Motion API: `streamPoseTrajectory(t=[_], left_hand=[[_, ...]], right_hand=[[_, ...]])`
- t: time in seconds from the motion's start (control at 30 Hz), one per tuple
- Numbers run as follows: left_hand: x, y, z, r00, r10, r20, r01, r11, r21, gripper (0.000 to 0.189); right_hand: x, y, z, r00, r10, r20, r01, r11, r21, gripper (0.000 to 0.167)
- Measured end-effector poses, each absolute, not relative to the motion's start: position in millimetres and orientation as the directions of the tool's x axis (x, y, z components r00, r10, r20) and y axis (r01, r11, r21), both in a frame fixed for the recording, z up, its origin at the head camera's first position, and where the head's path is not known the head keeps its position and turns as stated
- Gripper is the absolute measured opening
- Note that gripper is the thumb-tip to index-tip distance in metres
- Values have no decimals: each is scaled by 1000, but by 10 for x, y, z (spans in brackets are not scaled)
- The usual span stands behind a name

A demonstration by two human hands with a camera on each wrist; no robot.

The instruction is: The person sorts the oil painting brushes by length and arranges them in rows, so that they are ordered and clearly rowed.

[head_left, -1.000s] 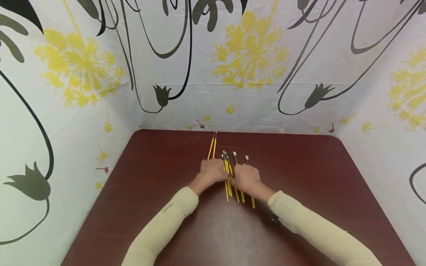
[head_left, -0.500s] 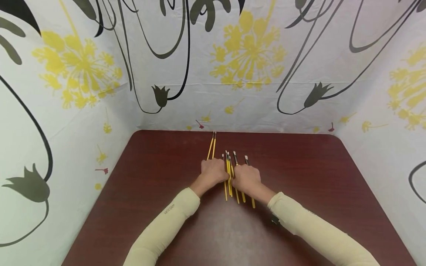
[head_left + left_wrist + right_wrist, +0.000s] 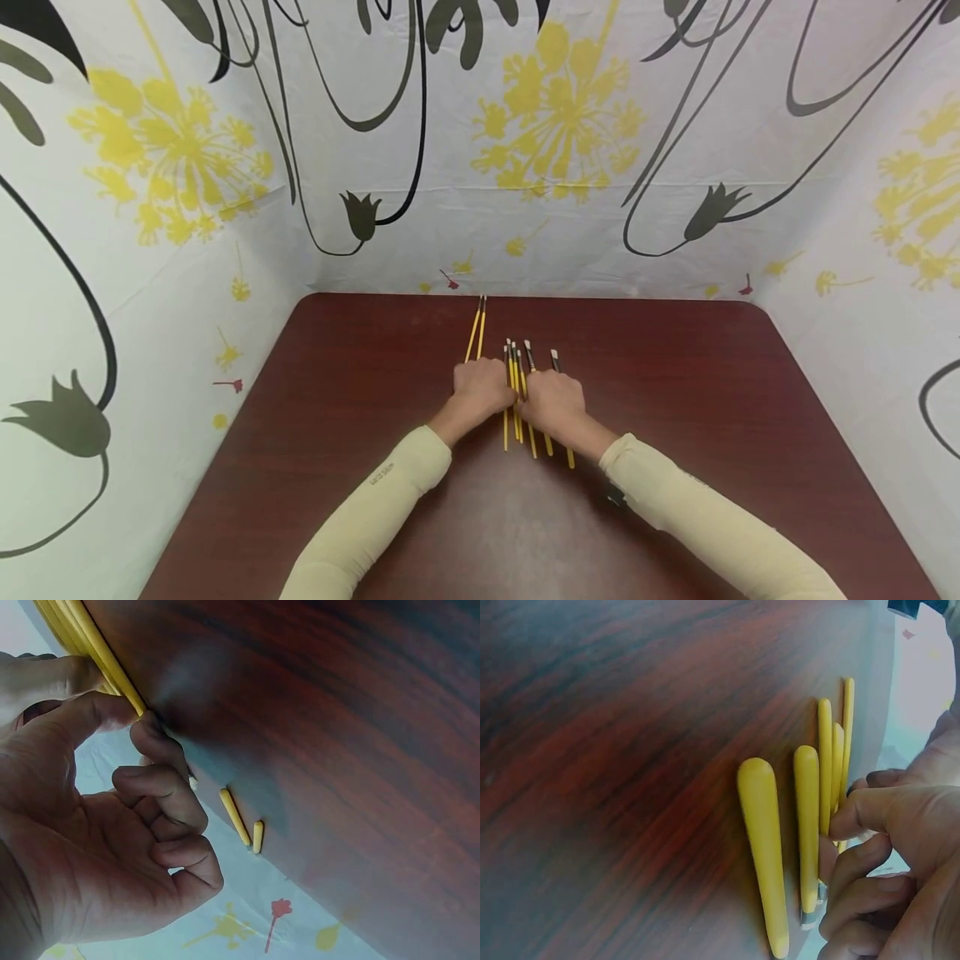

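Note:
Several yellow-handled paintbrushes with dark ferrules and pale tips lie side by side on the table. My left hand is at the left side of the middle group, and its thumb and forefinger pinch a paintbrush by the handle. Close beside it, my right hand has thumb and forefinger on a slim paintbrush handle from the right. Two thicker brushes, a wide one and a narrower one, lie under and beside the right hand. The hands hide the middles of the brushes in the head view.
Two thin paintbrushes lie apart beyond the left hand, tips near the table's far edge. The dark red-brown table is bordered by a white sheet with flower prints on the back and both sides.
The slim brush by my left hand has shifted slightly and stands straighter, and the middle brushes lie more nearly parallel. Both hands stay almost in place.

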State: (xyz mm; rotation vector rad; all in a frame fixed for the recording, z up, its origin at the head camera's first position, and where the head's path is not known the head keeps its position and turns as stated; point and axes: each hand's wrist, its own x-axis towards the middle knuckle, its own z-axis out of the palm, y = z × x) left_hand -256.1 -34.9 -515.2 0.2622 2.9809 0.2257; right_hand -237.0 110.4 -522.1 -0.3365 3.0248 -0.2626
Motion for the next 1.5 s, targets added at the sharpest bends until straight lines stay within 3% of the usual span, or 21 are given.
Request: streamPoseTrajectory(t=[0.2, 0.7, 1.23, 1.5], left_hand=[[-2568, -359, -5160, -975, 171, -145, 145, 973, 179, 43], [-2698, -534, -5048, -980, 130, -153, 84, 957, 278, 39], [-3067, -725, -4931, -970, 26, -241, -70, 922, 382, 49], [-3325, -735, -4878, -962, 4, -272, -111, 906, 408, 47]], right_hand=[[-2406, 1106, -5227, -981, -180, -76, -161, 965, -208, 36], [-2511, 1088, -5229, -975, -215, -48, -185, 917, -354, 45], [-2849, 943, -5274, -985, -162, 54, -166, 835, -525, 46], [-3079, 844, -5274, -989, -131, 75, -150, 831, -535, 49]])
